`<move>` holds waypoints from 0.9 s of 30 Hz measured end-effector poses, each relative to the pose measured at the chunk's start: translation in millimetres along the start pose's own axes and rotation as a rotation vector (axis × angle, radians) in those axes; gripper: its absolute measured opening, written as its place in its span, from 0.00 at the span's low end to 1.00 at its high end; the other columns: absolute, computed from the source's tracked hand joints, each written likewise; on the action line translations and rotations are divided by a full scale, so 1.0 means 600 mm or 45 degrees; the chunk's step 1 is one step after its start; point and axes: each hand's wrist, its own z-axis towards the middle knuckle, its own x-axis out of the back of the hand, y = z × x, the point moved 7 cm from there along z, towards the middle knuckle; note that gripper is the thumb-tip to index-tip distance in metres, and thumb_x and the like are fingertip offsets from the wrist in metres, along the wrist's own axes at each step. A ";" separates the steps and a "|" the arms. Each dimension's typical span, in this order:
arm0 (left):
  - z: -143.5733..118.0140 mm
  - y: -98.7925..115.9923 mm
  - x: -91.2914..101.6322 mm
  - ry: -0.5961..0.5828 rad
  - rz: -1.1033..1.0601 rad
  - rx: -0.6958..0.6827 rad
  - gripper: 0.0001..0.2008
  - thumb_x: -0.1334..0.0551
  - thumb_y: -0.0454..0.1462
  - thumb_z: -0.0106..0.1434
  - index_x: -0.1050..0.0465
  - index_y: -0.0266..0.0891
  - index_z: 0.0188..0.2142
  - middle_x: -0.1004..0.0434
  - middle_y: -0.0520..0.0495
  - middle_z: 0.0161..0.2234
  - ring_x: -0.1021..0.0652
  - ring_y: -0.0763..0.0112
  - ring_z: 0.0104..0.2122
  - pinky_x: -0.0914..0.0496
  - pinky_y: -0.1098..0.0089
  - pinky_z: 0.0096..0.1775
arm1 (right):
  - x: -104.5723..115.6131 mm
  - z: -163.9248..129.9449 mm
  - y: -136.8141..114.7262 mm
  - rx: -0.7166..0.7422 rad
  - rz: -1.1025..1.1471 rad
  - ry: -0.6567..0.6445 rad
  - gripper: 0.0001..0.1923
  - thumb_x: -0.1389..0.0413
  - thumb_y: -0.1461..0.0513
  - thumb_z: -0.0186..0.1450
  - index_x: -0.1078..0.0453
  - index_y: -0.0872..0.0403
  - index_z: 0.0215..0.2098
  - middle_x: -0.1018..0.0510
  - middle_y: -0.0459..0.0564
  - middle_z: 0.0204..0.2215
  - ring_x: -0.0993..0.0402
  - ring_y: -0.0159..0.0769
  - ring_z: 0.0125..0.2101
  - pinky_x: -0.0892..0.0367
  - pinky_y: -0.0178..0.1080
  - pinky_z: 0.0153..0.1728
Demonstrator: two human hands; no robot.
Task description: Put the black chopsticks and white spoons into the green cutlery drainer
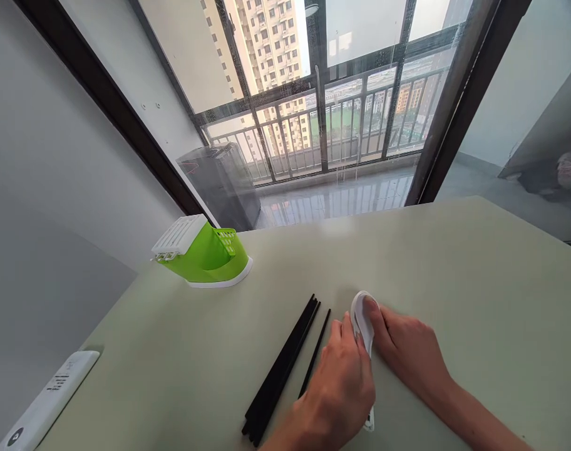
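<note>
White soup spoons [363, 321], or perhaps a single one, stand tilted between my two hands over the table; I cannot tell how many are stacked. My left hand [339, 382] is closed along their left side, its fingers pressed against the bowl, and the handle end shows below it. From the right, my right hand [405, 341] pinches the bowl, with the thumb inside it. Just left of my left hand lies a single black chopstick [316, 351], its lower end hidden by that hand. Beside it, a bundle of black chopsticks [283, 369] lies slanting on the table.
A green and white utensil holder [210, 260] stands at the table's far left. Nearer, a white power strip or similar long device [51, 394] lies along the left edge. Beyond the pale green table [431, 257] are a glass door and a balcony railing [342, 119].
</note>
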 end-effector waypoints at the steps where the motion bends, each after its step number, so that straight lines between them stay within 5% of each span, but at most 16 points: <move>1: -0.001 0.000 0.000 -0.001 0.029 0.010 0.28 0.56 0.41 0.77 0.41 0.28 0.70 0.30 0.27 0.60 0.25 0.50 0.57 0.32 0.55 0.60 | 0.000 -0.002 -0.001 0.024 -0.025 0.010 0.34 0.69 0.42 0.77 0.40 0.49 0.23 0.31 0.44 0.14 0.38 0.35 0.15 0.51 0.36 0.23; 10: -0.003 -0.003 -0.006 -0.053 0.266 0.087 0.30 0.56 0.37 0.75 0.46 0.26 0.73 0.35 0.24 0.66 0.26 0.45 0.61 0.30 0.53 0.59 | 0.017 -0.008 -0.023 0.254 -0.131 0.196 0.31 0.63 0.50 0.80 0.34 0.51 0.23 0.23 0.48 0.23 0.27 0.35 0.26 0.47 0.35 0.23; 15: 0.000 -0.006 -0.012 -0.071 0.397 0.132 0.31 0.55 0.34 0.73 0.49 0.24 0.73 0.32 0.23 0.63 0.20 0.44 0.52 0.26 0.53 0.52 | 0.011 -0.010 -0.019 0.286 -0.240 0.183 0.32 0.62 0.51 0.80 0.36 0.52 0.21 0.26 0.46 0.20 0.30 0.34 0.24 0.50 0.36 0.24; 27: 0.005 -0.006 -0.026 -0.177 0.645 0.154 0.34 0.49 0.32 0.70 0.52 0.22 0.74 0.32 0.21 0.62 0.20 0.45 0.51 0.25 0.57 0.47 | 0.012 -0.017 -0.020 0.403 -0.412 0.256 0.33 0.61 0.53 0.80 0.37 0.52 0.18 0.30 0.45 0.16 0.39 0.33 0.19 0.53 0.37 0.24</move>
